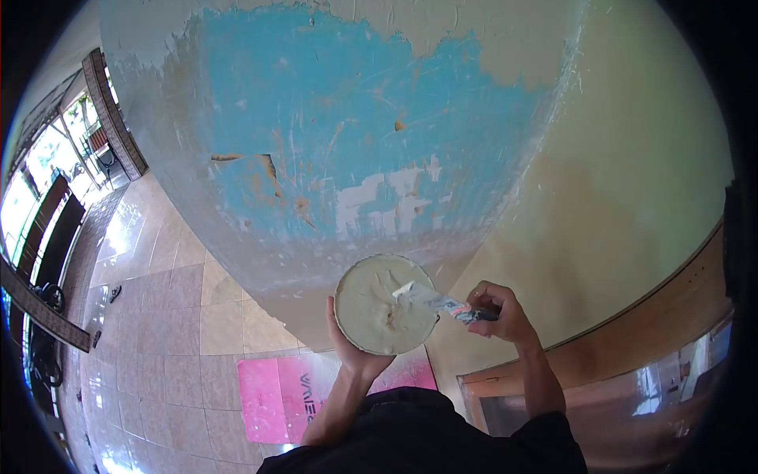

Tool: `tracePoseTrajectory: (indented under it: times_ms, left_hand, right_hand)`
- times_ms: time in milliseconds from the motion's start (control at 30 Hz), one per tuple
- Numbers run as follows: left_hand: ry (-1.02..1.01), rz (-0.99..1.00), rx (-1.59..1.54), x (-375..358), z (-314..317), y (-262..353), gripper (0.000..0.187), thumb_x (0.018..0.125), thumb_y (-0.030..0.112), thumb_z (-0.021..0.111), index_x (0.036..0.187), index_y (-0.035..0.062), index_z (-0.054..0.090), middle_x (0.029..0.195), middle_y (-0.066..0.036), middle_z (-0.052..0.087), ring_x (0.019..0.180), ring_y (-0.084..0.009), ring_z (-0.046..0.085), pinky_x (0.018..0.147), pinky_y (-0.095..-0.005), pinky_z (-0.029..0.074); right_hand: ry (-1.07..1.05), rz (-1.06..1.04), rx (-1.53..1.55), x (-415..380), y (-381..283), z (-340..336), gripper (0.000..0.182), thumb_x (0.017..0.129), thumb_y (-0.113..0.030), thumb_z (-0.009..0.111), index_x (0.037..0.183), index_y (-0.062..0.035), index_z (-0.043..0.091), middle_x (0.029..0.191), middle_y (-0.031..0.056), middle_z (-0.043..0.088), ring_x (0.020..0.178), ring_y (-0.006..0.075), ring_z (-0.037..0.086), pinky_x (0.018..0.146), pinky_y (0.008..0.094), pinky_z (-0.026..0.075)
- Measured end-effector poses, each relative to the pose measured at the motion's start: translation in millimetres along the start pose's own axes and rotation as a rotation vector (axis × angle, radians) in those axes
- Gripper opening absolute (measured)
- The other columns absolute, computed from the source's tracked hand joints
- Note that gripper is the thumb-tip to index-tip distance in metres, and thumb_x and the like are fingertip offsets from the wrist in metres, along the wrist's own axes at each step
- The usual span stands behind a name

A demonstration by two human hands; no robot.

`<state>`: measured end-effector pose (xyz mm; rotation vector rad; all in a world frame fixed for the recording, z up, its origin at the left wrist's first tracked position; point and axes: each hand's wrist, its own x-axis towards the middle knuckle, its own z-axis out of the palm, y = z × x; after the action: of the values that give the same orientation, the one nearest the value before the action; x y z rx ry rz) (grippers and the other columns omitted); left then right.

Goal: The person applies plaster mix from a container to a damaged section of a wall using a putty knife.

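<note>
My left hand [351, 351] grips a round tub [337, 304] from below and its left side, with the fingers partly hidden beneath it. Pale cream putty [367, 288] fills the tub, its surface uneven with a small hollow near the middle. In my right hand [503, 314] is the dark handle of a putty knife [434, 299], whose smeared blade reaches over the tub to the putty. Ahead stands a wall [316, 103] with a scraped blue area. White patches [359, 204] mark its lower part, and chipped spots [271, 175] show at the left.
A pink printed mat [264, 395] lies on the tiled floor [170, 324] below my arms. At right, a plain wall [632, 174] meets the blue one at a corner, above a wooden frame [663, 300]. Footwear [116, 294] lies at left, towards a bright outdoor opening.
</note>
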<state>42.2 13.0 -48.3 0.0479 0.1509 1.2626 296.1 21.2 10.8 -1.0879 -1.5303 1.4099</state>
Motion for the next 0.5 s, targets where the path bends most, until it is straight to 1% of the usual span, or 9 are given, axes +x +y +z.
tracePoseTrajectory:
  times_ms: [67,167,200,267,300,367,400,467,500]
  left_hand:
    - [-0.01,0.011,-0.011,1,1,1,0.078,0.087,0.07,0.042,0.146,0.019,0.039,0.145,-0.008,0.041,0.132,-0.0325,0.039,0.109,-0.0569,0.03]
    - [-0.022,0.003,0.042,2,4,4,0.077,0.087,0.071,0.04,0.144,0.0191,0.042,0.142,-0.004,0.046,0.129,-0.0278,0.043,0.108,-0.0516,0.032]
    - [-0.047,0.011,0.042,3,2,5,0.078,0.086,0.071,0.041,0.144,0.0192,0.041,0.143,-0.004,0.045,0.13,-0.028,0.042,0.109,-0.0518,0.031]
    - [-0.061,0.019,0.026,4,3,6,0.08,0.085,0.072,0.041,0.146,0.0191,0.038,0.145,-0.005,0.041,0.132,-0.029,0.039,0.11,-0.0529,0.029]
    - [-0.072,0.014,0.031,4,3,6,0.08,0.085,0.072,0.041,0.146,0.0191,0.038,0.145,-0.005,0.041,0.132,-0.029,0.039,0.11,-0.0529,0.029]
    - [-0.089,0.029,0.029,4,3,7,0.081,0.085,0.073,0.041,0.146,0.0191,0.037,0.147,-0.007,0.038,0.133,-0.0309,0.037,0.111,-0.0544,0.028]
    - [-0.096,0.024,0.034,3,4,8,0.081,0.085,0.073,0.041,0.146,0.0191,0.037,0.147,-0.007,0.038,0.133,-0.0309,0.037,0.111,-0.0544,0.028]
    - [-0.109,0.048,0.063,1,5,9,0.082,0.085,0.073,0.041,0.147,0.0186,0.036,0.149,-0.008,0.035,0.135,-0.0322,0.035,0.111,-0.0562,0.027]
    - [-0.113,0.045,0.068,1,1,10,0.082,0.085,0.073,0.041,0.147,0.0186,0.036,0.149,-0.008,0.035,0.135,-0.0322,0.035,0.111,-0.0562,0.027]
  right_hand:
    - [0.026,-0.232,-0.179,1,3,1,0.028,0.075,-0.007,0.078,0.099,-0.0022,0.065,0.079,0.0037,0.066,0.064,0.0051,0.055,0.059,0.0222,0.045]
    - [0.092,-0.35,-0.299,7,5,2,0.028,0.076,-0.01,0.078,0.098,-0.0013,0.064,0.079,0.0021,0.064,0.066,0.0044,0.054,0.061,0.022,0.044]
    - [0.103,-0.36,-0.303,12,11,3,0.028,0.076,-0.01,0.078,0.098,-0.0013,0.064,0.079,0.0021,0.064,0.066,0.0044,0.054,0.061,0.022,0.044]
    - [0.229,-0.343,-0.108,26,26,5,0.022,0.079,-0.015,0.073,0.087,-0.0013,0.058,0.083,0.0047,0.061,0.069,0.0122,0.061,0.061,0.0265,0.049]
    - [0.236,-0.353,-0.11,35,24,8,0.022,0.079,-0.015,0.073,0.087,-0.0013,0.058,0.083,0.0047,0.061,0.069,0.0122,0.061,0.061,0.0265,0.049]
    - [0.258,-0.582,0.128,60,12,13,0.03,0.087,-0.027,0.069,0.099,-0.0005,0.06,0.091,0.0057,0.059,0.07,0.0118,0.057,0.06,0.0278,0.046]
    - [0.264,-0.59,0.127,74,9,10,0.03,0.087,-0.027,0.069,0.099,-0.0005,0.06,0.091,0.0057,0.059,0.07,0.0118,0.057,0.06,0.0278,0.046]
    - [0.378,-0.661,0.173,102,-1,2,0.036,0.095,-0.035,0.061,0.108,-0.0016,0.058,0.098,0.0063,0.057,0.072,0.0118,0.053,0.06,0.0279,0.043]
    - [0.422,-0.676,0.202,112,-10,2,0.035,0.097,-0.034,0.058,0.113,-0.0026,0.055,0.101,0.0062,0.057,0.073,0.0112,0.052,0.061,0.0269,0.043]
